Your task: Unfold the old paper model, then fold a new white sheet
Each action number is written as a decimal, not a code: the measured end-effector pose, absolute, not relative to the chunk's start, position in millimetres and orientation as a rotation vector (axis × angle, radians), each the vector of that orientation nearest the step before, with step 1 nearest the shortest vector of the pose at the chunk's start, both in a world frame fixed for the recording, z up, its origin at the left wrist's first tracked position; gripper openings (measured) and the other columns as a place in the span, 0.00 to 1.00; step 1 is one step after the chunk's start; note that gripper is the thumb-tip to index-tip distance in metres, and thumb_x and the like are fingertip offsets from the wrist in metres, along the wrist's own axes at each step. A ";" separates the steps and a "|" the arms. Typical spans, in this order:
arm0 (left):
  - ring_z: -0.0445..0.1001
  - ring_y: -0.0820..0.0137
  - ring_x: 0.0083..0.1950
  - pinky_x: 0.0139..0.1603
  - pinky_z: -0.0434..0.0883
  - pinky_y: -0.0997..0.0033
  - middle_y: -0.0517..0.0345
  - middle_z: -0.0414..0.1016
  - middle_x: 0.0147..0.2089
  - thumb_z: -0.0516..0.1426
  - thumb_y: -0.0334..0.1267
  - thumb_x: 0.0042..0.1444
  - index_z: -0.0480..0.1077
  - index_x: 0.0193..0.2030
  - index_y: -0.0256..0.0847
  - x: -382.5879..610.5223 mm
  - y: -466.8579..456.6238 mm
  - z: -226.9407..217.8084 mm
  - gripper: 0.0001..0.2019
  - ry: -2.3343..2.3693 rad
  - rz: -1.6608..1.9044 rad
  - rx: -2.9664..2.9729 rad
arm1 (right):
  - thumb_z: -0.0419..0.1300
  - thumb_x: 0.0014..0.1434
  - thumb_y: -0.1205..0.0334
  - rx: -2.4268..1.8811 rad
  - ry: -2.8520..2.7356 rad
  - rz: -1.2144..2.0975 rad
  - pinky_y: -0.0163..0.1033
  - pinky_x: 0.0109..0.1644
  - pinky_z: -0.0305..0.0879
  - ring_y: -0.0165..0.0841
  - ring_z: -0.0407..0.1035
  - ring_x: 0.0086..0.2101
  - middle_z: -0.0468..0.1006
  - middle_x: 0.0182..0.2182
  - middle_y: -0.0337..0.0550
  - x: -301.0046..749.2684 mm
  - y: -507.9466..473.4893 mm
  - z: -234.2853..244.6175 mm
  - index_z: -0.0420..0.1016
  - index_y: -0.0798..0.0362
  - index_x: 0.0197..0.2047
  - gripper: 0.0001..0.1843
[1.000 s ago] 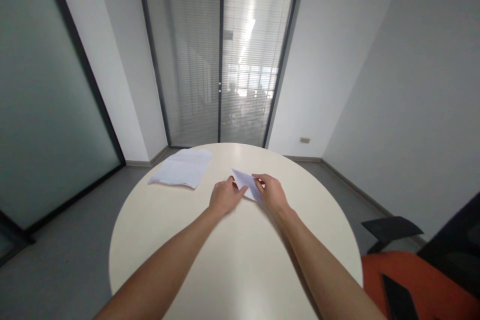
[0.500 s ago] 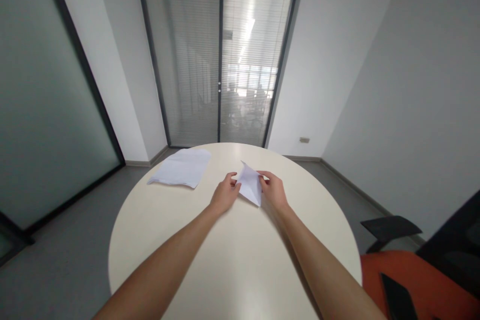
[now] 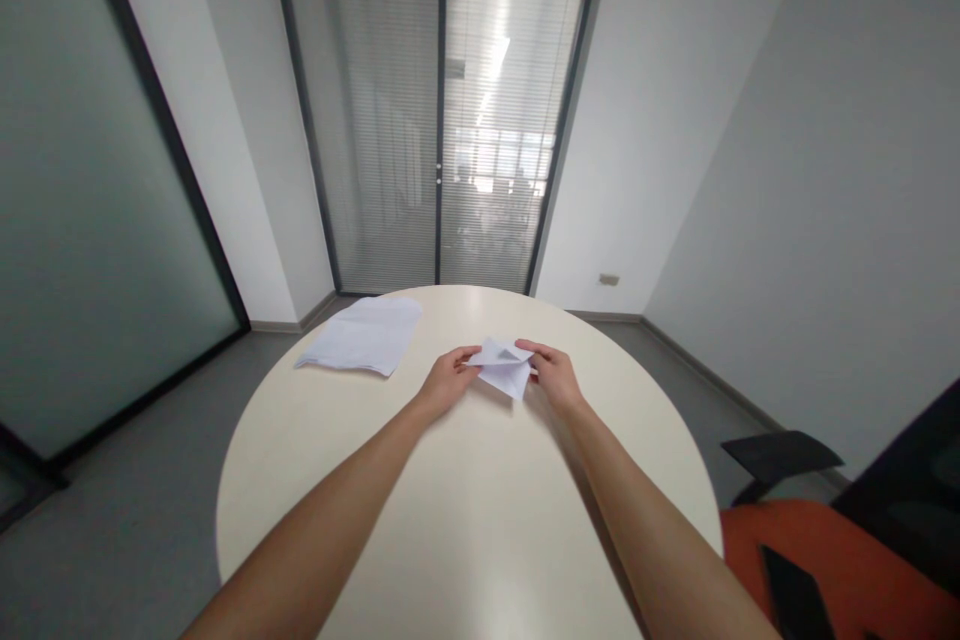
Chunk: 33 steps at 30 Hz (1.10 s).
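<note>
A small white folded paper (image 3: 507,378) is held between my two hands, just above the round table. My left hand (image 3: 450,380) pinches its left corner between thumb and fingers. At the opposite corner, my right hand (image 3: 553,375) grips the paper the same way. Its upper part stands partly spread, with a fold running across between the hands, and a lower corner points toward me. Some fingertips are hidden behind the paper.
White sheets of paper (image 3: 367,335) lie at the far left of the round cream table (image 3: 450,530). An orange chair (image 3: 810,550) with black armrests stands at the right. Glass doors with blinds (image 3: 442,120) are beyond the table.
The paper has turned from a tilted, flat-looking shape to one with its fold lying crosswise and its top spread. My right hand has shifted slightly right; both hands still hold it.
</note>
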<state>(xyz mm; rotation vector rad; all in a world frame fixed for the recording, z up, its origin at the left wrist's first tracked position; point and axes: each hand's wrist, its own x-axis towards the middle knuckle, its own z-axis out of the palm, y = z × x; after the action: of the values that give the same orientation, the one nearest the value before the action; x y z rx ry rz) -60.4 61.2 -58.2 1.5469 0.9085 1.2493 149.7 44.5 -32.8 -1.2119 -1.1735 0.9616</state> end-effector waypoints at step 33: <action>0.78 0.66 0.47 0.47 0.75 0.67 0.45 0.75 0.56 0.63 0.35 0.54 0.71 0.57 0.39 -63.8 63.0 -53.6 0.22 1.056 1.381 1.500 | 0.75 0.41 0.59 -1.038 -1.312 1.233 0.39 0.38 0.74 0.40 0.78 0.40 0.82 0.45 0.50 141.0 37.1 -35.2 0.62 0.50 0.61 0.46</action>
<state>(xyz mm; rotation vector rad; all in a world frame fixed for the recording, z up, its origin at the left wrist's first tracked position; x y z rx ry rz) -63.8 63.0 -53.6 1.4996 1.0558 1.3809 141.0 37.1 -35.2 -1.0376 -1.3121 1.2327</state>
